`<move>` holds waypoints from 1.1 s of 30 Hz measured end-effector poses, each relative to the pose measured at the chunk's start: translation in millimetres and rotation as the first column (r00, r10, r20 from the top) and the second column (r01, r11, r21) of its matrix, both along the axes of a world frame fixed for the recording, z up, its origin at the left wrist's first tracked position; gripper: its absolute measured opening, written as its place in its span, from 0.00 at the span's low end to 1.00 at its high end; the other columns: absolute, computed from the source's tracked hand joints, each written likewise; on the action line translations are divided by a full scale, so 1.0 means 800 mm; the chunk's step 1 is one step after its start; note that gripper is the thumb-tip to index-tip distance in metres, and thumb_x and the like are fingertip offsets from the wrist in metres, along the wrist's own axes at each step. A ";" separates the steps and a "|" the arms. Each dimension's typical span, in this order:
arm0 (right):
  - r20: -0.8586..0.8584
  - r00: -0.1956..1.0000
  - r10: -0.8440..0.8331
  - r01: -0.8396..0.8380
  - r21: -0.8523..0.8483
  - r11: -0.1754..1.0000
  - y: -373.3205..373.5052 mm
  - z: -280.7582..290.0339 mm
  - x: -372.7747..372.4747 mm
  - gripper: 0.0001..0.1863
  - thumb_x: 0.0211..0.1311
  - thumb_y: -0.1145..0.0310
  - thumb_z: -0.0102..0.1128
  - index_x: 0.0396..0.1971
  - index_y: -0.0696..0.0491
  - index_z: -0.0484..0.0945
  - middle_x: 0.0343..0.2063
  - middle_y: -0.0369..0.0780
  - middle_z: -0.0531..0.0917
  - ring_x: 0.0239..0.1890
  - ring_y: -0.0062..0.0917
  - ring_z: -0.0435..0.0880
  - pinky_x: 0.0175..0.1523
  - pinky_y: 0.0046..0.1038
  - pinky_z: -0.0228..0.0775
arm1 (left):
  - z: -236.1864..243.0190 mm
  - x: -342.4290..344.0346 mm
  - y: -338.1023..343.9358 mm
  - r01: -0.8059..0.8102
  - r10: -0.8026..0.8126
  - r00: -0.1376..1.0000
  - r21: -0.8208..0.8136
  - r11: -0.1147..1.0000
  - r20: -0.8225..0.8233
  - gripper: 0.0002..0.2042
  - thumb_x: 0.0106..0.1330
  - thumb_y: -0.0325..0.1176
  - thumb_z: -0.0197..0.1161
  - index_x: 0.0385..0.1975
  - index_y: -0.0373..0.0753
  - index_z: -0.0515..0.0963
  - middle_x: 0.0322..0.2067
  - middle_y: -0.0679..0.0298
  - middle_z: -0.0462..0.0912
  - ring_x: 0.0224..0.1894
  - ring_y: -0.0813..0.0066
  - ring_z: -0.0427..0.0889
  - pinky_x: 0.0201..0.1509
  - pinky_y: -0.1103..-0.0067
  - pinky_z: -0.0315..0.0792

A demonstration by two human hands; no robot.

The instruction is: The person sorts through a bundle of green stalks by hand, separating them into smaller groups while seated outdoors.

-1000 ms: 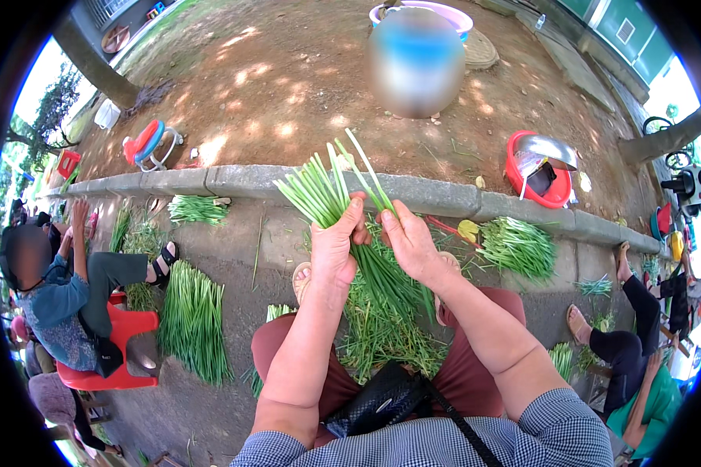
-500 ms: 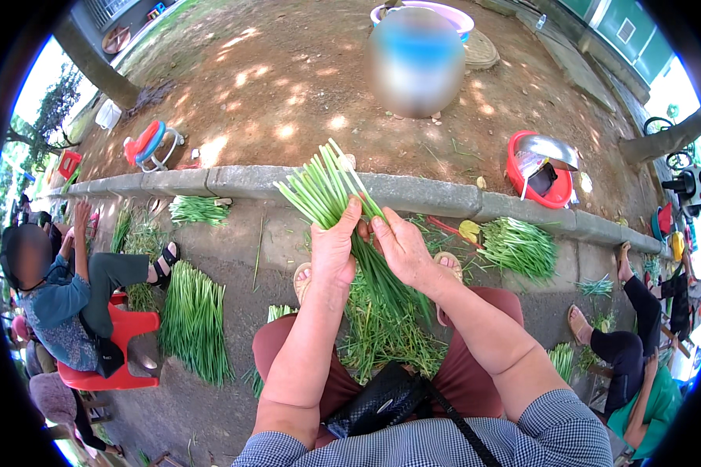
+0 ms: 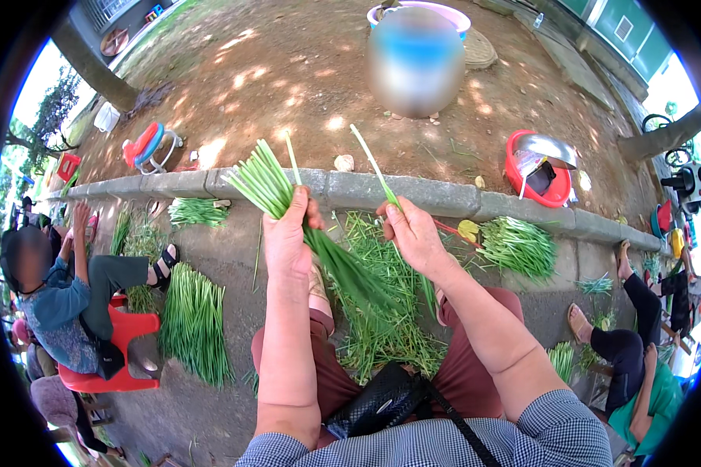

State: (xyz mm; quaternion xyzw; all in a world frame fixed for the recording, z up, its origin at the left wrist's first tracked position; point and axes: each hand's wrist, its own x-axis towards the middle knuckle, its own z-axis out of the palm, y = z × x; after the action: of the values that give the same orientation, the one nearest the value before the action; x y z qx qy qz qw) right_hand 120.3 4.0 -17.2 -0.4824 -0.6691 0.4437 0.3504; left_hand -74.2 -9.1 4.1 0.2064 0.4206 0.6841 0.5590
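Here, slender glossy green stalks (image 3: pixel 269 183)

Outdoors in daylight. A bare dirt yard (image 3: pixel 288 78), dappled with sun and leaf shade, fills the upper middle of the frame. A grey stone curb (image 3: pixel 413 191) crosses the centre, with grey pavement (image 3: pixel 210 420) below it. A tree trunk (image 3: pixel 93 74) leans at upper left; what seems a green wall (image 3: pixel 631 35) shows at upper right.

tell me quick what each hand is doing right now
Left hand: closed around a bunch of green stalks.
Right hand: closed, pinching a single green stalk apart from the bunch.
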 end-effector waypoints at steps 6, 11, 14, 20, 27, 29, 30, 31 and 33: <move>0.061 0.998 0.003 -0.005 0.043 0.999 -0.008 -0.005 -0.006 0.16 0.68 0.59 0.37 0.35 0.55 0.71 0.17 0.40 0.75 0.22 0.32 0.75 0.30 0.32 0.66 | 0.002 0.026 -0.002 0.039 -0.027 0.972 0.045 0.998 -0.235 0.09 0.59 0.30 0.63 0.36 0.32 0.77 0.21 0.68 0.73 0.18 0.82 0.69 0.21 0.85 0.63; 0.133 0.989 0.061 -0.066 0.036 0.997 -0.015 -0.006 -0.018 0.16 0.68 0.59 0.37 0.34 0.55 0.69 0.19 0.43 0.77 0.25 0.39 0.77 0.32 0.37 0.67 | -0.013 0.056 -0.006 0.179 -0.178 0.982 0.017 0.984 -0.054 0.08 0.59 0.28 0.62 0.36 0.33 0.77 0.27 0.64 0.78 0.19 0.81 0.71 0.22 0.85 0.65; 0.195 0.972 0.128 -0.136 0.029 0.990 -0.015 -0.013 -0.018 0.16 0.68 0.61 0.37 0.41 0.56 0.70 0.22 0.41 0.77 0.26 0.32 0.79 0.33 0.31 0.69 | -0.002 0.062 -0.010 0.220 -0.220 0.975 -0.005 0.976 -0.035 0.07 0.60 0.27 0.61 0.36 0.33 0.77 0.25 0.66 0.78 0.18 0.83 0.70 0.19 0.85 0.66; 0.215 0.962 0.169 -0.196 0.113 0.974 -0.019 -0.002 -0.015 0.22 0.68 0.60 0.36 0.56 0.56 0.62 0.27 0.41 0.79 0.30 0.34 0.80 0.37 0.32 0.70 | -0.009 0.057 -0.009 0.214 -0.215 0.976 -0.013 0.977 -0.042 0.07 0.60 0.29 0.61 0.36 0.34 0.77 0.21 0.69 0.75 0.18 0.84 0.70 0.19 0.85 0.65; 0.070 0.964 0.255 -0.260 0.085 0.962 -0.014 0.005 -0.009 0.24 0.68 0.52 0.35 0.46 0.57 0.70 0.28 0.43 0.79 0.34 0.36 0.79 0.41 0.33 0.68 | -0.011 0.049 -0.008 0.239 -0.238 0.969 -0.001 0.971 -0.062 0.08 0.61 0.30 0.60 0.37 0.34 0.77 0.24 0.66 0.78 0.20 0.82 0.72 0.23 0.86 0.67; -0.164 0.960 0.229 -0.223 0.051 0.973 -0.003 -0.005 -0.007 0.25 0.68 0.50 0.36 0.43 0.58 0.72 0.28 0.42 0.79 0.34 0.31 0.78 0.42 0.30 0.68 | -0.004 0.049 -0.009 0.289 -0.287 0.955 0.013 0.957 -0.076 0.09 0.61 0.32 0.60 0.37 0.34 0.77 0.24 0.66 0.78 0.21 0.83 0.72 0.23 0.87 0.65; -0.296 0.947 0.125 -0.131 0.002 0.991 -0.001 -0.007 -0.008 0.25 0.68 0.50 0.38 0.41 0.59 0.72 0.28 0.38 0.78 0.34 0.24 0.75 0.44 0.26 0.66 | -0.009 0.050 -0.007 0.308 -0.308 0.945 -0.013 0.951 -0.115 0.09 0.62 0.33 0.60 0.37 0.35 0.77 0.23 0.66 0.78 0.21 0.83 0.72 0.22 0.88 0.63; -0.369 0.924 0.099 -0.126 -0.052 0.991 0.002 -0.005 -0.008 0.24 0.68 0.51 0.39 0.41 0.59 0.73 0.29 0.37 0.77 0.34 0.23 0.74 0.43 0.25 0.66 | -0.009 0.051 -0.008 0.340 -0.339 0.934 -0.008 0.940 -0.117 0.09 0.62 0.33 0.60 0.36 0.35 0.77 0.23 0.66 0.78 0.22 0.83 0.72 0.22 0.88 0.63; -0.505 0.863 0.032 -0.128 -0.158 0.979 0.004 0.003 -0.007 0.23 0.68 0.53 0.40 0.40 0.59 0.73 0.29 0.35 0.77 0.33 0.21 0.73 0.43 0.24 0.66 | -0.008 0.056 -0.011 0.403 -0.400 0.908 0.003 0.915 -0.122 0.09 0.62 0.34 0.59 0.36 0.36 0.77 0.23 0.67 0.78 0.22 0.83 0.72 0.22 0.88 0.63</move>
State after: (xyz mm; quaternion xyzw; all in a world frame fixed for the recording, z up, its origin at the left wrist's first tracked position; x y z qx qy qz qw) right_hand 114.6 7.5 -15.0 -0.3535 -0.5307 0.6280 0.4461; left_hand -29.7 -18.1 -2.7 0.3364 0.3921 0.5468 0.6588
